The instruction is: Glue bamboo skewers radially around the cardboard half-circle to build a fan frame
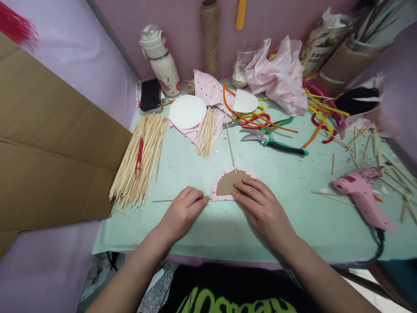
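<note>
The half-round card [224, 188] lies flat on the table [182, 176], in front of the person. Let it be the middle of a clock. The left hand [185, 211] is at 8 o'clock, pinching a thin stick [162, 200] between thumb and fingers. The stick's long tail points to 9 o'clock, and its tip is by the card's bottom left corner. I cannot tell if it touches. The right hand [262, 204] is at 4 o'clock, with its fingertips on the card. It hides the right corner, so I cannot tell if it squeezes the edge or just presses down.

The card looks very light and a bit stiff, so it should lie flat but could slide or bend if pushed hard. Its spotted cloth edge [214, 184] looks soft and a bit bumpy, so that is a good part to press or pinch. Another stick [231, 150] points to 12 o'clock, its low end over the card. That one may be easy to knock, so it is best not to pull there.

The thin stick looks light, smooth and hard, but it could snap if bent. It is best held near its tip, with a gentle pinch.
</note>
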A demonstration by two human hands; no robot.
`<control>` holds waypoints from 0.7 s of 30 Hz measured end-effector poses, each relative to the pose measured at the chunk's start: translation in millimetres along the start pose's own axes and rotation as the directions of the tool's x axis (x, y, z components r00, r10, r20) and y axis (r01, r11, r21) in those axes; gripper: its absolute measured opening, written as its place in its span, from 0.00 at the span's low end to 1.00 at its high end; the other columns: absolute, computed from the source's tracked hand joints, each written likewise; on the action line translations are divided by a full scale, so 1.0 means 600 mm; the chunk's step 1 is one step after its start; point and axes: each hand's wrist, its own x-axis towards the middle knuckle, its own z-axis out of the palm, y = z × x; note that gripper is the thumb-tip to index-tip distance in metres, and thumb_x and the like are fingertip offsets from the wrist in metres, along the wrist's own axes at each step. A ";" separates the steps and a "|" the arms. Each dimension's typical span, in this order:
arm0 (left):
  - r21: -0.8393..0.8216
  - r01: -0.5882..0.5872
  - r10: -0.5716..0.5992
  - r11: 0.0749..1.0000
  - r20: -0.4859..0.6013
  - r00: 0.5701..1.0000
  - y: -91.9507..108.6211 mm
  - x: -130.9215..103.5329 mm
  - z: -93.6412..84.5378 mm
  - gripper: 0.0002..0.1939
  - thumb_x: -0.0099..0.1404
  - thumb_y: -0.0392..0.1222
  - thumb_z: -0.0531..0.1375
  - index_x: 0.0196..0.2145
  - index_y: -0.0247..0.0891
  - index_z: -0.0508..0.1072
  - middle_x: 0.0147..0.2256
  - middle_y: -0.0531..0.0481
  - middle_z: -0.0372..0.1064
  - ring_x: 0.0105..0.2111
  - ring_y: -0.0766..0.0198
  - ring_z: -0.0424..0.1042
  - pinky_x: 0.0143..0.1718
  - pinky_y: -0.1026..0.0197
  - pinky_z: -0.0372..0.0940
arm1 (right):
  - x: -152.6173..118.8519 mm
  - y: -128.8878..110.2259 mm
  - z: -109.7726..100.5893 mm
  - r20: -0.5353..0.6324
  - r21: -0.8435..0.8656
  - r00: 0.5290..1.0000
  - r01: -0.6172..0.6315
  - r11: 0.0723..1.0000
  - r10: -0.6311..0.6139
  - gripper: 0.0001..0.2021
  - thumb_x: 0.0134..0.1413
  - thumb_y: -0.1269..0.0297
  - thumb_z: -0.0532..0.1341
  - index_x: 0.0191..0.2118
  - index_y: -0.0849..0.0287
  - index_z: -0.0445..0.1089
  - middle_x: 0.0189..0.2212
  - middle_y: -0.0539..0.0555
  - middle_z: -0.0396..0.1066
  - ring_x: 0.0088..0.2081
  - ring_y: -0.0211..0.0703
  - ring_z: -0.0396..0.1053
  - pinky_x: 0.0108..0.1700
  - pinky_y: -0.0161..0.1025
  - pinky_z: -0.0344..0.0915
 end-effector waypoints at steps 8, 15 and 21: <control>0.002 -0.002 0.002 1.000 -0.023 1.000 0.004 0.006 -0.003 0.07 0.71 0.32 0.53 0.40 0.37 0.71 0.35 0.46 0.69 0.36 0.61 0.64 0.36 0.58 0.64 | -0.002 0.001 0.002 0.001 0.008 1.000 -0.011 1.000 0.011 0.14 0.62 0.74 0.57 0.47 0.55 0.76 0.50 0.58 0.75 0.55 0.51 0.68 0.57 0.59 0.67; -0.006 -0.007 0.007 1.000 -0.021 1.000 0.003 0.004 -0.001 0.06 0.70 0.32 0.54 0.40 0.36 0.70 0.35 0.46 0.69 0.36 0.61 0.63 0.36 0.58 0.63 | -0.003 0.001 0.003 -0.007 -0.003 1.000 0.001 1.000 -0.001 0.13 0.62 0.75 0.57 0.47 0.57 0.76 0.50 0.58 0.75 0.54 0.52 0.67 0.56 0.58 0.67; -0.028 0.075 -0.076 0.997 -0.018 0.997 0.005 0.002 0.000 0.08 0.71 0.36 0.53 0.38 0.39 0.72 0.34 0.48 0.68 0.34 0.61 0.64 0.35 0.58 0.63 | -0.003 0.002 0.002 0.000 0.009 1.000 -0.005 1.000 0.005 0.14 0.62 0.74 0.57 0.47 0.56 0.76 0.50 0.58 0.75 0.55 0.51 0.67 0.56 0.58 0.67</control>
